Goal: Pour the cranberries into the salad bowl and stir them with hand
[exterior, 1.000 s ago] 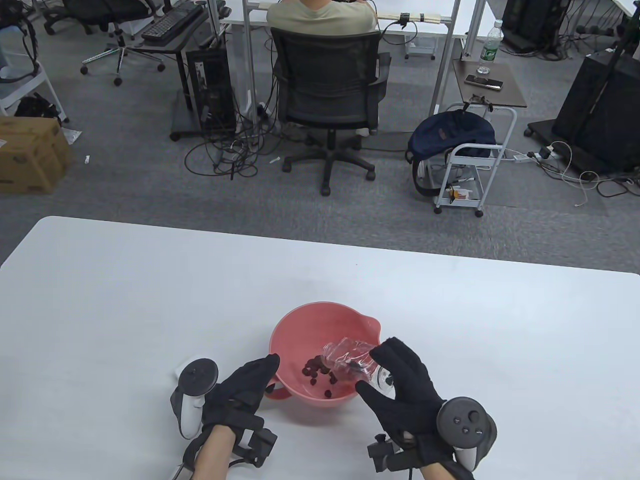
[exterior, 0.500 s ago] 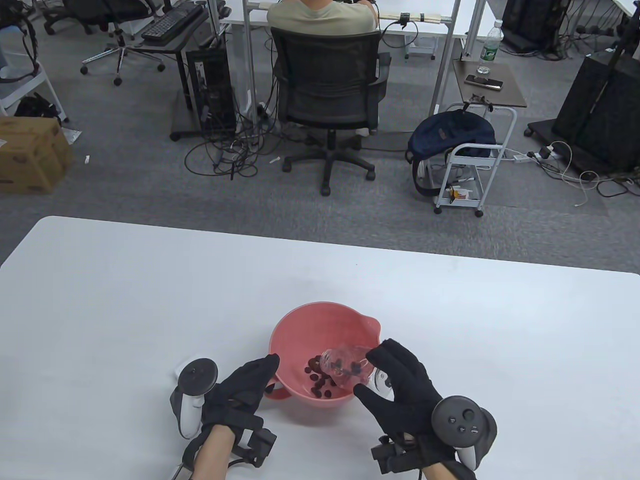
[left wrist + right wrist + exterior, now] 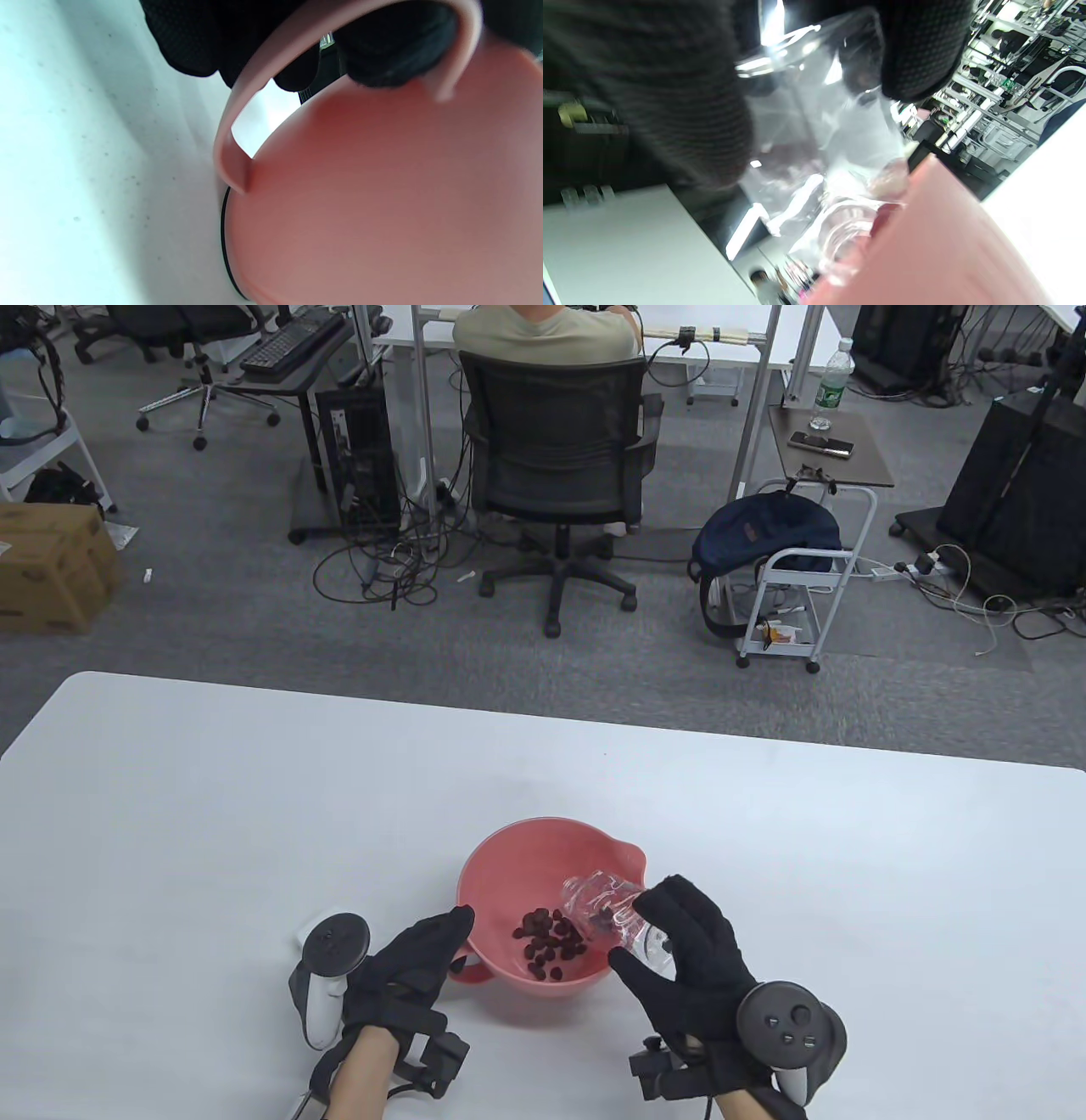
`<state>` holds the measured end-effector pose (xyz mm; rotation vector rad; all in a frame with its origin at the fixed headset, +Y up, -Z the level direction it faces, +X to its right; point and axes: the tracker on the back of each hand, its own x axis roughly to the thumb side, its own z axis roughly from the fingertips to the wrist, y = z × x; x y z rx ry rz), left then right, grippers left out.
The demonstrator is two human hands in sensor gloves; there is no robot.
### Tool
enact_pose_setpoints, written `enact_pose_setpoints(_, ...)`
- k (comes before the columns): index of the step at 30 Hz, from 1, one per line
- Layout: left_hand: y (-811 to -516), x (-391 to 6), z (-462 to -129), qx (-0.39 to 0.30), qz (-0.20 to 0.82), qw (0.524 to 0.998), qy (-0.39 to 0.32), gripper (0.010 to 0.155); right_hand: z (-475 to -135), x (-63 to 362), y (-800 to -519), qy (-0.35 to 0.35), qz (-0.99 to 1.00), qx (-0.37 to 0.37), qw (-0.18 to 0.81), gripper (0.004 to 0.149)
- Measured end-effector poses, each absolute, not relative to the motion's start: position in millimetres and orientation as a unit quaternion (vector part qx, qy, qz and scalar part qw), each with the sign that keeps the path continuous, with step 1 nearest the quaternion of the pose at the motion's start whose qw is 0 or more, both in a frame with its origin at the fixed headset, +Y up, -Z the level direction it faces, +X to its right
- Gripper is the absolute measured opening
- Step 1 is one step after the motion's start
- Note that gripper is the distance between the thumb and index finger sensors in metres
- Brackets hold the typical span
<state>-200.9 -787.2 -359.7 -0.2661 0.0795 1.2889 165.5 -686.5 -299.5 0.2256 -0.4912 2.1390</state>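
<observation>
A pink salad bowl (image 3: 501,848) with a spout and a handle stands near the table's front edge. A heap of dark red cranberries (image 3: 550,942) lies in its bottom. My right hand (image 3: 679,959) grips a clear plastic container (image 3: 602,903), tilted over the bowl's right rim with its mouth toward the heap; a few berries still show inside. In the right wrist view, gloved fingers (image 3: 925,51) wrap the clear container (image 3: 818,127) above the pink bowl (image 3: 925,245). My left hand (image 3: 416,963) holds the bowl's handle (image 3: 471,969); in the left wrist view, fingers (image 3: 382,51) curl at the handle loop (image 3: 237,127).
The white table (image 3: 212,814) extends left, right and behind the bowl. Beyond its far edge are an office chair (image 3: 556,466) with a seated person, a backpack on a wire cart (image 3: 780,551) and floor cables.
The container dipped into the bowl, then rose and shifted slightly right. More cranberries have dropped out, so the heap in the bowl is larger. The left hand has stayed on the handle.
</observation>
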Motion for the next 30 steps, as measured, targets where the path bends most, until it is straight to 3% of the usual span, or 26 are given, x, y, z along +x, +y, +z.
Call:
enact_pose_setpoints(2, -787.5, -200.1, -359.6, -0.125, 0.601, 0.788, 0.037, 0.061, -297.2, 163.4, -690.7, -0.199, 0.812, 0.097, 0.54, 0.069)
enact_pose_setpoints(3, -787.5, -200.3, -359.5, -0.124, 0.602, 0.788, 0.038, 0.061, -295.9, 161.9, -688.7, -0.233, 0.818, 0.075, 0.521, 0.069)
enact_pose_setpoints(5, -787.2, -200.9, -359.6, -0.125, 0.599, 0.79, 0.036, 0.061, -297.5, 163.8, -684.5, -0.228, 0.867, 0.089, 0.435, 0.069)
enact_pose_setpoints(6, -787.3, -201.0, -359.6, -0.124, 0.599, 0.79, 0.037, 0.061, -298.3, 164.4, -686.3, -0.194, 0.869, 0.093, 0.445, 0.069)
enact_pose_setpoints(8, -787.5, -200.1, -359.5, -0.124, 0.602, 0.788, 0.037, 0.061, -297.5, 163.1, -689.6, -0.211, 0.829, 0.084, 0.511, 0.069)
enact_pose_setpoints(11, -787.2, -200.9, -359.6, -0.124, 0.599, 0.79, 0.036, 0.061, -298.0, 164.7, -687.4, -0.215, 0.857, 0.083, 0.461, 0.069)
enact_pose_setpoints(15, -787.4, -200.4, -359.5, -0.124, 0.602, 0.788, 0.037, 0.061, -299.1, 164.0, -689.4, -0.2, 0.855, 0.079, 0.472, 0.069)
enact_pose_setpoints(19, -787.3, -200.2, -359.7, -0.125, 0.601, 0.788, 0.037, 0.061, -294.5, 161.4, -683.3, -0.25, 0.783, 0.113, 0.558, 0.069)
enact_pose_setpoints(22, -787.1, -201.1, -359.9, -0.126, 0.599, 0.79, 0.035, 0.061, -296.0, 160.5, -683.8, -0.212, 0.865, 0.091, 0.446, 0.069)
enact_pose_setpoints(30, -787.2, -200.3, -359.2, -0.125, 0.6, 0.79, 0.036, 0.061, -299.6, 163.5, -689.0, -0.193, 0.861, 0.074, 0.465, 0.069)
